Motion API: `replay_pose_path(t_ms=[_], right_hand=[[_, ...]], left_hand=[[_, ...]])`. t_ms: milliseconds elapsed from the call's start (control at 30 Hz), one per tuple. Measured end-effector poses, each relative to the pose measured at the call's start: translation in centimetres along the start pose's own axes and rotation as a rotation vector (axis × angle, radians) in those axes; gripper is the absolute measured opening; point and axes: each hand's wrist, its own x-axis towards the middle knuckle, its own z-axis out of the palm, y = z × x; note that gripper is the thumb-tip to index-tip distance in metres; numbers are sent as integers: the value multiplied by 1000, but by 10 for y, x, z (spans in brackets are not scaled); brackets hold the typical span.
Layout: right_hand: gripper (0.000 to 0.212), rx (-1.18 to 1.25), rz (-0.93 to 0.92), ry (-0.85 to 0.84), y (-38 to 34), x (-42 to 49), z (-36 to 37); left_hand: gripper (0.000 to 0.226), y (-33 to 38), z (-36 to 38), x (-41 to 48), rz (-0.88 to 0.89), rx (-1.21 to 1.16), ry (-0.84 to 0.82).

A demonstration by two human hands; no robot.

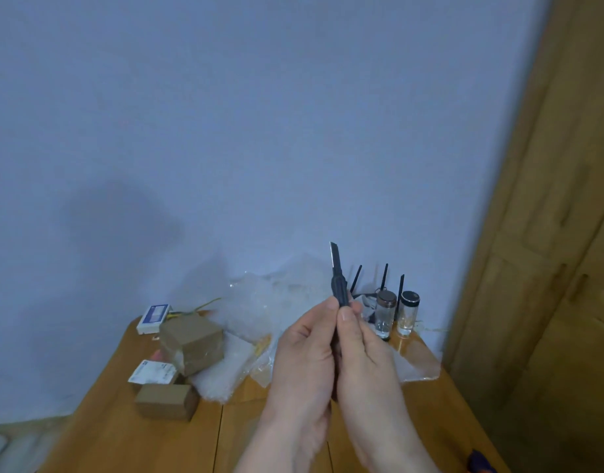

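Holding: left hand (304, 353), right hand (365, 356) both pinch knife (339, 291) handle
Axis: upright, blade (334, 257) on top
Box (191, 343): leftward, left hand nearer

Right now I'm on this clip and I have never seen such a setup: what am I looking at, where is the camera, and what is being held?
There is no machine here, only a person's two bare hands. The single picture comes from a camera worn on the head, looking forward and down. The left hand and the right hand together grip a cutter knife, held upright with its blade out and pointing up. Below is a wooden table with a big brown box, a smaller brown box, small white boxes, bubble wrap and glass jars. Thin black antennas stand behind the jars. A wooden door is at the right.
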Motion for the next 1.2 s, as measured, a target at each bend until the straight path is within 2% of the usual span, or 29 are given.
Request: replay_pose_path(t_ms=[367, 500, 800, 933, 1067, 1200], right_hand=[[44, -88, 59, -82, 3, -17, 8], [44, -83, 91, -158, 7, -22, 3], [39, -55, 165, -195, 23, -24, -23], [14, -271, 154, -136, 69, -26, -50], [18, -532, 175, -18, 127, -31, -78], [10, -689, 214, 40, 183, -31, -104]], left_hand=[[42, 4, -12, -10, -3, 20, 27], [41, -1, -16, -11, 2, 56, 46], [34, -34, -25, 0, -70, 197, 116], [36, -77, -32, 12, -189, 209, 174], [34, -137, -36, 23, -268, 154, 228], [31, -199, -46, 33, -391, 239, 288]])
